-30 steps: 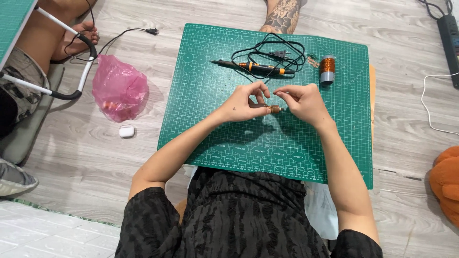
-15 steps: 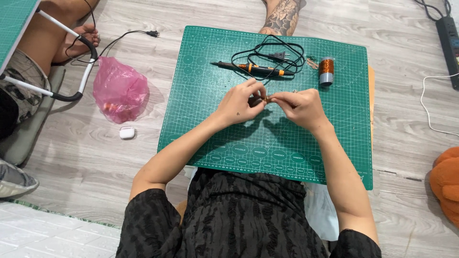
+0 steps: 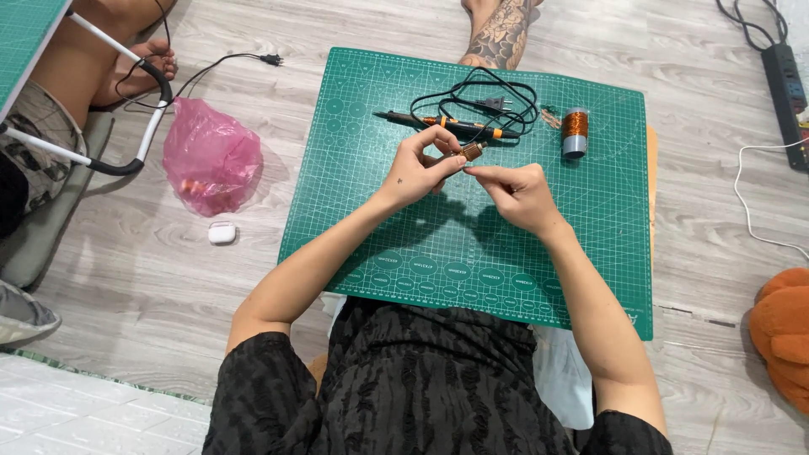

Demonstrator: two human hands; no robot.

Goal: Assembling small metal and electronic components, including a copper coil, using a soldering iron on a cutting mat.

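You are sitting on the pale wood floor (image 3: 168,278) with the green cutting mat (image 3: 404,244) laid flat in front of you, and everything else places itself against that mat. Off the mat's right edge lies an orange plush toy (image 3: 784,337), and past its far right corner a black power strip (image 3: 782,72). Off the mat's left edge sits a pink plastic bag (image 3: 209,160) with a small white case (image 3: 222,232) just beside it. Beyond the mat's far edge you can see another person's tattooed leg (image 3: 499,35).

On the mat's far half lies a black and orange soldering iron (image 3: 447,123) with its cord coiled behind it, and to the right of that, upright on the mat, a spool of copper wire (image 3: 575,133).

Above the mat's middle your left hand (image 3: 417,164) pinches a small copper coil (image 3: 472,152) between thumb and fingertips, holding it clear of the surface, just in front of the soldering iron. Your right hand (image 3: 518,195) sits close beside it, fingers curled, thumb and forefinger pinched together right below the coil; whether they grip a wire end is too fine to tell
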